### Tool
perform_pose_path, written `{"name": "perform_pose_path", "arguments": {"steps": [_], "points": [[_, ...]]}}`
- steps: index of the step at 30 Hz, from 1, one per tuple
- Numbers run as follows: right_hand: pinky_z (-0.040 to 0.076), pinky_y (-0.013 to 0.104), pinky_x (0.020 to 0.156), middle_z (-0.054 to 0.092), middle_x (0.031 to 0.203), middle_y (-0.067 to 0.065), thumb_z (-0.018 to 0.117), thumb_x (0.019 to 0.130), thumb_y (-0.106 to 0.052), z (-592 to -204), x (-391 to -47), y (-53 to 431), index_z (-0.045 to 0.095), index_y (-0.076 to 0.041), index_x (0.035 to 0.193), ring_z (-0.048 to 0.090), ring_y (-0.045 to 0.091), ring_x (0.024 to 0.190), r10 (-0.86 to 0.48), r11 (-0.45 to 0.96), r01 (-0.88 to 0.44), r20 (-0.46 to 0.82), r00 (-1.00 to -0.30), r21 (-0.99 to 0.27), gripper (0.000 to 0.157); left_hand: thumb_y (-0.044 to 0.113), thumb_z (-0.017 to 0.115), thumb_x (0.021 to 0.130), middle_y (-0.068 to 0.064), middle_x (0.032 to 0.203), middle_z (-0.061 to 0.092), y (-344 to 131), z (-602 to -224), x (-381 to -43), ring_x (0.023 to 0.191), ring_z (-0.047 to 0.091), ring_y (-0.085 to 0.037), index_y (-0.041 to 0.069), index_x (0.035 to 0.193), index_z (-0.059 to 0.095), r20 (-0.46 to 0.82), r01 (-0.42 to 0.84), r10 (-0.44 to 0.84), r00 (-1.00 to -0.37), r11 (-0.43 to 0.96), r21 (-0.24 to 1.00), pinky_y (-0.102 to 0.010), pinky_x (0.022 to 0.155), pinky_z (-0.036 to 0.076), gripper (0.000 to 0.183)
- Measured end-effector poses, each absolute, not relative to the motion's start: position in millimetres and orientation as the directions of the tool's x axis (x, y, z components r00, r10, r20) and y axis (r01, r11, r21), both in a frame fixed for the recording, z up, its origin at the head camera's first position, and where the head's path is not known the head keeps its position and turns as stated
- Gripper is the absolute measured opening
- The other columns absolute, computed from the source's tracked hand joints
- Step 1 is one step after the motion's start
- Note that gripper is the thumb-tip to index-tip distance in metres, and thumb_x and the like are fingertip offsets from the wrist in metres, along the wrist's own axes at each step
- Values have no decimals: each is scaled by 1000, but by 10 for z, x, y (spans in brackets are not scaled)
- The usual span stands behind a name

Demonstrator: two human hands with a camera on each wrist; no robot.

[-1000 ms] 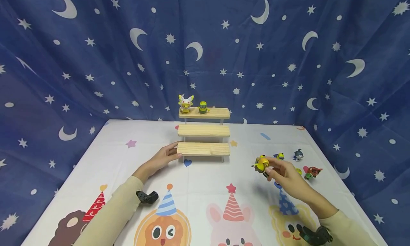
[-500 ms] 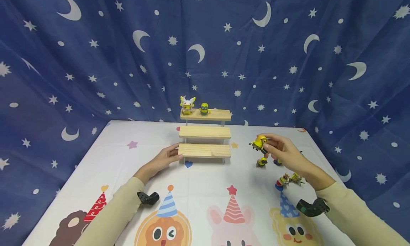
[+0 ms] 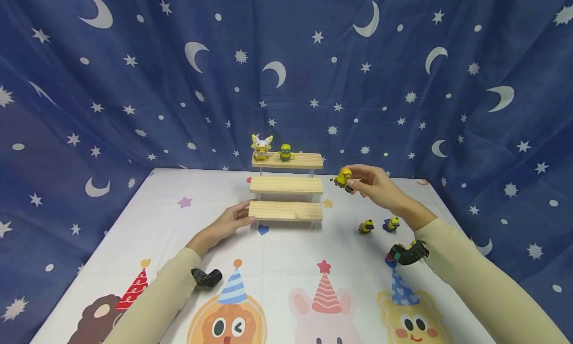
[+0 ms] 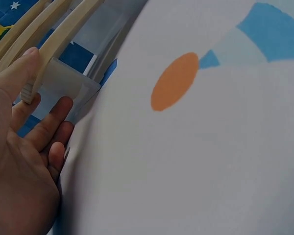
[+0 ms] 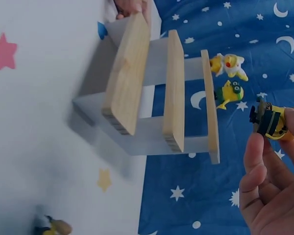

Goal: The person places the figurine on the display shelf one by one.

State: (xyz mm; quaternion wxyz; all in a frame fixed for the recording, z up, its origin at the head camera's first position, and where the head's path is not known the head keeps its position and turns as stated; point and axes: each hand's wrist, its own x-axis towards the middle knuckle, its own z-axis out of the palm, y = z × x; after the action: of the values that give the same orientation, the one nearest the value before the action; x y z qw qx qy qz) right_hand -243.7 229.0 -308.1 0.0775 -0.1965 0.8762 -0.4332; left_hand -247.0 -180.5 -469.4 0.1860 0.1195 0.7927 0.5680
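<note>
My right hand [image 3: 373, 187] pinches a yellow-and-dark Minion figurine [image 3: 343, 177] between thumb and fingers, in the air right of the stand. In the right wrist view the held figurine [image 5: 272, 120] lies sideways at the fingertips. My left hand [image 3: 226, 226] grips the left end of the lowest step of a three-tier wooden display stand [image 3: 286, 185]. In the left wrist view its thumb lies on the board [image 4: 51, 49], a finger under its end. A white-and-yellow horned figurine [image 3: 261, 147] and a green-and-yellow Minion figurine [image 3: 285, 153] stand on the top step.
Two small figurines, one yellow-brown [image 3: 366, 227] and one yellow-blue [image 3: 391, 224], are on the white printed tablecloth [image 3: 286, 254] at right. More figurines are partly hidden behind the right wrist's black camera [image 3: 408, 253]. A blue starry curtain [image 3: 295, 85] hangs behind the table.
My right hand has lifted the Minion figurine and carried it up and leftward toward the stand, uncovering figurines on the cloth. My left hand stays on the lowest step.
</note>
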Motion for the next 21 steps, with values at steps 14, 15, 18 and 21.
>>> {"name": "perform_pose_path", "arguments": {"steps": [14,15,18,21], "points": [[49,32,81,60,142,16,56,105,-24,-3034,-2967,1925,49,-13,150,59,28,122,-384,552,-268,44,-922,-789,46,36,63,101,-20,159,41,-1802,-4685,-2478,148,41,-36,13,163,19,-160,-30,391,-906,318,948,-57,123,28,80],[50,33,82,59,143,15,56,105,-25,-3036,-2998,1897,48,-13,150,59,29,124,-378,553,-260,40,-925,-792,47,36,63,101,-20,159,41,-1802,-4683,-2479,148,41,-37,12,163,19,-160,-29,392,-906,321,947,-57,123,28,79],[51,37,87,58,145,16,57,105,-24,-3046,-3077,1822,47,-13,151,58,32,129,-365,550,-242,31,-931,-799,48,35,63,101,-20,159,41,-1801,-4683,-2480,148,41,-36,14,163,19,-167,-36,385,-907,326,945,-58,123,29,79],[52,44,95,57,146,16,57,105,-23,-3057,-3149,1756,47,-14,151,56,32,132,-354,547,-222,17,-935,-807,48,35,63,101,-20,160,40,-1801,-4691,-2483,149,40,-36,15,163,20,-174,-44,384,-907,325,945,-58,123,27,78]]}}
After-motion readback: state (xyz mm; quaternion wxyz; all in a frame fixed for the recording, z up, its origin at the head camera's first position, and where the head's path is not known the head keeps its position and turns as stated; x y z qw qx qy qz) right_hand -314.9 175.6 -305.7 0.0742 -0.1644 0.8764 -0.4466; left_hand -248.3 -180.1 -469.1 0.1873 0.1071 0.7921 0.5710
